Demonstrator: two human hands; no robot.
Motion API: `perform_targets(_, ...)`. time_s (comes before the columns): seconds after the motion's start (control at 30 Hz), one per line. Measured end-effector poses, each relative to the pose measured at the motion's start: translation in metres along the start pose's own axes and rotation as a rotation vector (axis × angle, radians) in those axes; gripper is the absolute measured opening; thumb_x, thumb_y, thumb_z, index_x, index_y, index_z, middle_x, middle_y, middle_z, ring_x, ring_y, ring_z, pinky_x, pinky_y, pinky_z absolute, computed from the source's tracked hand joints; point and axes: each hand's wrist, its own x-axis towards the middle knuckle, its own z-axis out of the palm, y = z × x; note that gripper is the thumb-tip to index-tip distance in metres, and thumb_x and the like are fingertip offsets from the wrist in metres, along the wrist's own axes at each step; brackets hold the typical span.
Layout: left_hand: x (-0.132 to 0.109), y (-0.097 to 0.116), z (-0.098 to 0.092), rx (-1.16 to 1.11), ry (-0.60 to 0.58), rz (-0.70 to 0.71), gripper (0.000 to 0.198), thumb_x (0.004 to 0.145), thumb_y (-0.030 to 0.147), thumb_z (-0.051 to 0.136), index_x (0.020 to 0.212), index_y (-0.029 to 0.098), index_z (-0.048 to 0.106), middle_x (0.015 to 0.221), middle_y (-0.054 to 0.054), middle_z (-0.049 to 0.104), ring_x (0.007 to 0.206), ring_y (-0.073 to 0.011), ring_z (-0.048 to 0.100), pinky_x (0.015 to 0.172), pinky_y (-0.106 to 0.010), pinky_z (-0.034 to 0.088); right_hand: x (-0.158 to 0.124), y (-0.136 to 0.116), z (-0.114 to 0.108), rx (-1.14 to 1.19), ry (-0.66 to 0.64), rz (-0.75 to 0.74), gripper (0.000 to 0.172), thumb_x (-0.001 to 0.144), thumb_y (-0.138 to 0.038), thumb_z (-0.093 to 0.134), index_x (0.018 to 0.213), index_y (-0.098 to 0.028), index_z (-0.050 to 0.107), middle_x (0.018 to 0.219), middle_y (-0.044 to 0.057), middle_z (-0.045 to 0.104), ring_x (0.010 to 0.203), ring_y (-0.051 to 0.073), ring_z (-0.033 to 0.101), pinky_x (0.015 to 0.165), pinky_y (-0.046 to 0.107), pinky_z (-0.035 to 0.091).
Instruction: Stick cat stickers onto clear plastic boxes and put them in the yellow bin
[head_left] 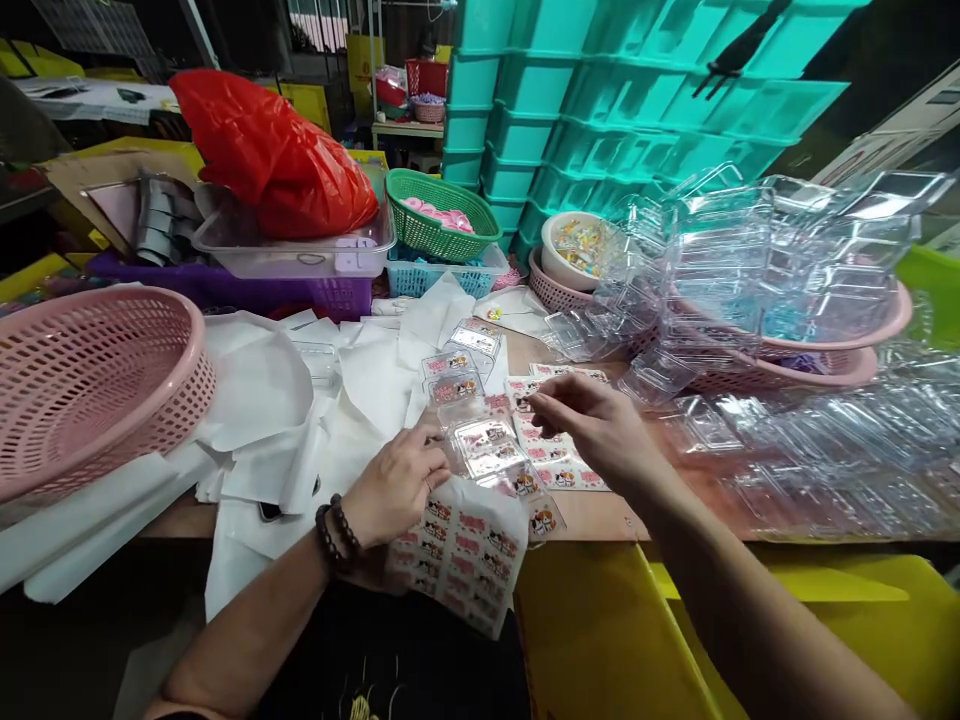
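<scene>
One sticker sheet (472,560) grasped by left hand (405,475) at the desk's (600,515) near edge, right hand (592,415) hovering, fingertips close together, any hold indeterminable, one red bag (277,160) behind.

Sticker sheet (469,560): white, printed with repeating pink figures and black, white and orange ones. Loose paper (375,385): plain white. Bag (277,150): solid red. Crates (525,115): uniform teal. Large basket (193,335): pink, lattice-patterned. Bracelet (324,530): dark brown
</scene>
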Motion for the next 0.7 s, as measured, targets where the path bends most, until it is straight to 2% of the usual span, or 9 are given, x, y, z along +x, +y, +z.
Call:
perform_targets(0.1, 0.004, -0.003, 0.014, 0.079, 0.047, 0.02, 0.018, 0.092, 0.018, 0.05, 0.081, 0.019, 0.063, 0.139, -0.014, 0.052, 0.127, -0.0326, 0.051, 0.105, -0.052, 0.044, 0.044, 0.018, 0.002, 0.117, -0.215, 0.267, 0.048, 0.06, -0.058, 0.084, 0.068, -0.019, 0.057, 0.057, -0.002, 0.058, 0.048, 0.009, 0.047, 0.047, 0.026, 0.038)
perform_targets(0.2, 0.005, -0.007, 0.022, 0.102, 0.063, 0.007, 0.018, 0.094, 0.017, 0.048, 0.083, 0.019, 0.062, 0.149, -0.015, 0.045, 0.133, -0.0337, 0.047, 0.105, -0.053, 0.044, 0.064, 0.034, 0.01, 0.115, -0.313, 0.385, 0.043, 0.06, -0.051, 0.085, 0.065, -0.018, 0.058, 0.056, -0.002, 0.058, 0.045, 0.007, 0.044, 0.043, 0.024, 0.03)
perform_targets(0.3, 0.005, -0.01, 0.025, 0.104, 0.053, 0.009, 0.018, 0.095, 0.018, 0.047, 0.082, 0.019, 0.06, 0.154, -0.017, 0.04, 0.132, -0.0344, 0.049, 0.101, -0.053, 0.047, 0.071, 0.04, 0.015, 0.084, -0.34, 0.432, 0.039, 0.062, -0.048, 0.084, 0.065, -0.018, 0.058, 0.055, -0.002, 0.059, 0.042, 0.006, 0.04, 0.04, 0.024, 0.025)
perform_targets(0.43, 0.006, -0.012, 0.027, 0.114, 0.057, 0.014, 0.019, 0.096, 0.018, 0.046, 0.081, 0.019, 0.058, 0.155, -0.017, 0.039, 0.128, -0.0337, 0.053, 0.1, -0.052, 0.048, 0.074, 0.034, 0.017, 0.013, -0.349, 0.486, 0.037, 0.064, -0.045, 0.084, 0.068, -0.018, 0.06, 0.053, -0.003, 0.06, 0.039, 0.004, 0.032, 0.039, 0.023, 0.017)
perform_targets(0.57, 0.008, -0.013, 0.029, 0.138, 0.064, 0.027, 0.022, 0.097, 0.016, 0.044, 0.079, 0.017, 0.056, 0.158, -0.016, 0.035, 0.13, -0.0327, 0.051, 0.1, -0.049, 0.048, 0.074, 0.029, 0.021, -0.045, -0.344, 0.541, 0.026, 0.073, -0.034, 0.078, 0.07, -0.017, 0.059, 0.053, -0.004, 0.061, 0.036, 0.003, 0.029, 0.038, 0.022, 0.016)
perform_targets(0.7, 0.008, -0.016, 0.03, 0.142, 0.064, 0.025, 0.022, 0.098, 0.017, 0.043, 0.08, 0.016, 0.055, 0.159, -0.017, 0.033, 0.124, -0.031, 0.055, 0.098, -0.048, 0.049, 0.075, 0.029, 0.023, -0.052, -0.332, 0.571, 0.017, 0.083, -0.022, 0.067, 0.07, -0.017, 0.057, 0.052, -0.004, 0.06, 0.033, 0.002, 0.029, 0.036, 0.02, 0.017)
